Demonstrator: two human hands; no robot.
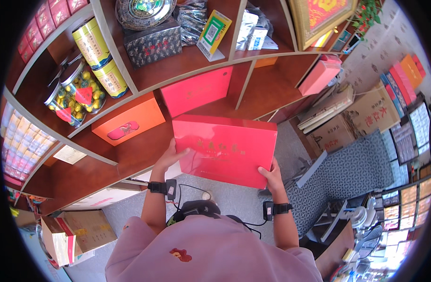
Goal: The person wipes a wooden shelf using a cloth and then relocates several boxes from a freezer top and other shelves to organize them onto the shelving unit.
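Observation:
Between my two hands is a large flat red gift box (225, 152) with gold lettering on its face, held up in front of the wooden shelves. My left hand (168, 157) grips its left side, the thumb lying on the face. At the lower right edge my right hand (272, 177) clasps the box, thumb on the front and fingers hidden behind. Just beyond it, a similar red box (196, 91) leans upright in a shelf compartment. To the left of that stands an orange box (129, 121) with a red emblem.
Shelves (267, 87) curve across the front, holding yellow canisters (91, 44), jars of wrapped sweets (81, 91), a dark patterned box (153, 47) and a pink box (320, 77). A patterned grey chair (361, 162) stands right, near cardboard cartons (351, 122). An open carton (79, 232) sits lower left.

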